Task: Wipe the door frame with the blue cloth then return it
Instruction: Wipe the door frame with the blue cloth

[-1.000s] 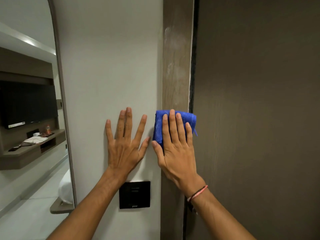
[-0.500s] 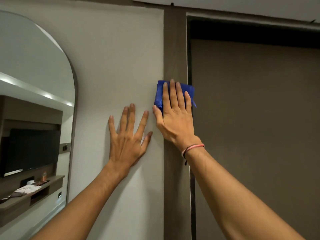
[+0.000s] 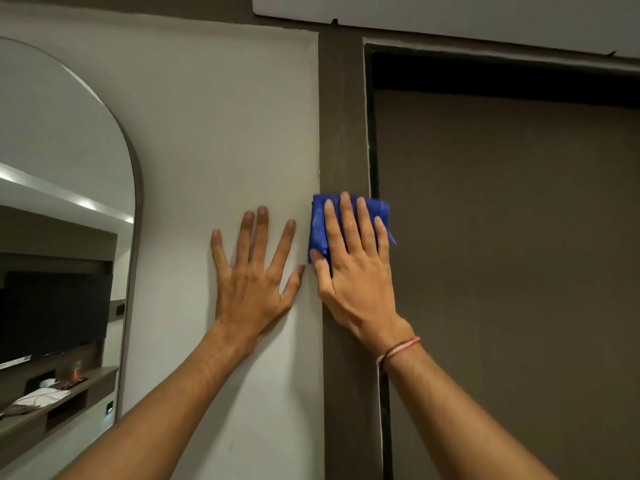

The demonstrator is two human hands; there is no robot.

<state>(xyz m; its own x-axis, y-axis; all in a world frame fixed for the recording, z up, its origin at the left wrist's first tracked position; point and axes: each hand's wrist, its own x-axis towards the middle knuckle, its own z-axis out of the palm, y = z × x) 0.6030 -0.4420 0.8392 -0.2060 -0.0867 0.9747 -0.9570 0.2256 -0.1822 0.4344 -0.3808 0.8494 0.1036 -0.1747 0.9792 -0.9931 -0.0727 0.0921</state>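
Where pale wall (image 3: pixel 225 133) meets brown door frame (image 3: pixel 343 116), dark door (image 3: pixel 502 271) to the right, arched mirror (image 3: pixel 69 202) far left reflecting TV and shelf. Blue cloth (image 3: pixel 318 223) folded, mesh-textured, flat on frame, edges poking out both sides. Right hand (image 3: pixel 353 271) flat over cloth, fingers together, pressing, not pinching. Left hand (image 3: pixel 252 275) spread flat on wall, just beside. Thread bracelet (image 3: pixel 398 351) on right wrist.

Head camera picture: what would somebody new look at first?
The bright blue cloth jumps out first, pressed flat against the brown door frame under the right hand. Just beside it, the left hand lies spread open on the pale wall. At the far left, an arched mirror reflects a room.
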